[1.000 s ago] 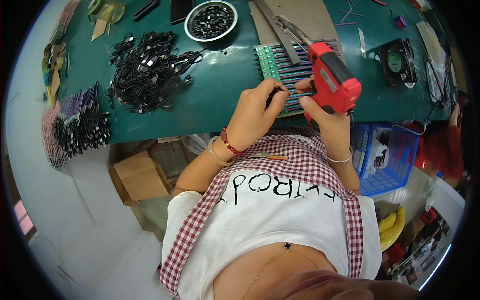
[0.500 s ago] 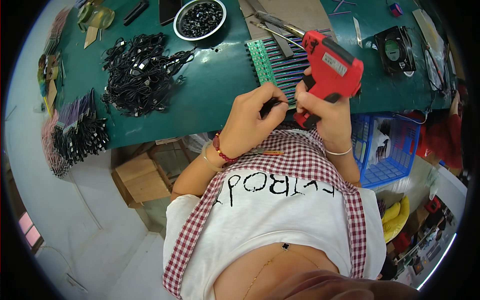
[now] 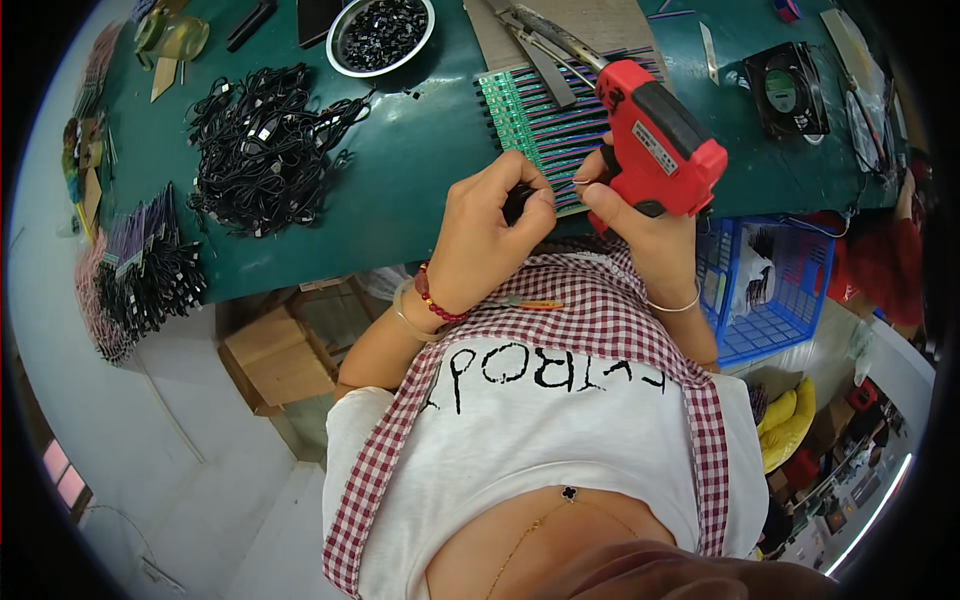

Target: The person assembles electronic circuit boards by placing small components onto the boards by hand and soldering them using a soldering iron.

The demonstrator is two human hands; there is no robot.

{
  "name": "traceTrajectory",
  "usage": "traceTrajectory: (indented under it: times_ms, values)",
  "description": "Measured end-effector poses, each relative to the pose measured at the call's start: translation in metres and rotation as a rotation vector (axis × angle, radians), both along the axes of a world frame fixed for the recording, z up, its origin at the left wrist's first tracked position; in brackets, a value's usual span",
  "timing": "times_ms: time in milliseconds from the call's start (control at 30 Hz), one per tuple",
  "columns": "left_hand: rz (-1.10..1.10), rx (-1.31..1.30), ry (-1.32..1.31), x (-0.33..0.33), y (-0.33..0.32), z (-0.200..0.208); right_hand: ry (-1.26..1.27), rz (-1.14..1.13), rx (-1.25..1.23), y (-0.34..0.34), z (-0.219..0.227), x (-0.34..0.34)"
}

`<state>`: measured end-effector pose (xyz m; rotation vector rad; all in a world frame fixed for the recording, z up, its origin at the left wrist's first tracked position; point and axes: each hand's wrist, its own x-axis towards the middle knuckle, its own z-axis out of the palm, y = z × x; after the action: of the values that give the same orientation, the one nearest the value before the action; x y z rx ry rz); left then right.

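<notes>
My left hand (image 3: pixel 490 225) is closed at the table's near edge, thumb and forefinger pinching a small black piece (image 3: pixel 515 203) that is mostly hidden. Beside it, my right hand (image 3: pixel 650 235) grips a red and black soldering gun (image 3: pixel 655 140), its long metal barrel (image 3: pixel 555 32) pointing up and left. A thin pale wire end (image 3: pixel 581 182) shows at the right fingertips. Just beyond both hands lies a row of small green circuit boards (image 3: pixel 508 110) with dark and purple wires (image 3: pixel 570 130) running to the right. A flat metal bar (image 3: pixel 545 68) rests across the wires.
Left on the green table (image 3: pixel 400 180) lies a heap of black cables (image 3: pixel 265 150), with a metal bowl (image 3: pixel 334 52) of small black parts behind. A black fan (image 3: pixel 787 92) stands right. Below the edge are a blue basket (image 3: pixel 770 335) and a cardboard box (image 3: pixel 280 360).
The left hand has shifted slightly away from the right, opening a gap between them. The soldering gun has tilted a little, and a pale wire end now shows at the right fingertips.
</notes>
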<state>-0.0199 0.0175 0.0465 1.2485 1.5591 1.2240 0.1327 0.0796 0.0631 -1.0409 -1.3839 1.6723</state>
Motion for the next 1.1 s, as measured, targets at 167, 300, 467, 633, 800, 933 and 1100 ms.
traceTrajectory:
  times_ms: [167,300,467,633,800,933,1100]
  values:
    - [0.002,0.080,0.082,0.004,-0.001,-0.005,-0.057,0.003,0.054,-0.001,-0.001,-0.001]
    - [0.011,0.017,-0.048,0.008,0.004,-0.001,-0.051,-0.049,0.076,-0.003,-0.003,-0.006]
    - [0.038,0.134,-0.065,0.011,0.005,-0.007,-0.016,-0.116,0.075,-0.001,-0.004,-0.006]
    - [0.000,0.228,0.094,0.005,0.007,-0.004,0.049,-0.157,0.110,0.006,-0.011,-0.002]
    - [-0.060,0.293,0.341,-0.002,0.011,-0.003,-0.066,-0.008,0.033,0.002,-0.007,0.000]
    - [-0.069,0.306,0.532,-0.002,0.011,0.000,-0.096,-0.036,0.037,0.001,-0.009,-0.004]
    - [-0.070,0.216,0.322,-0.002,0.013,0.000,-0.044,-0.078,0.128,0.000,-0.009,-0.008]
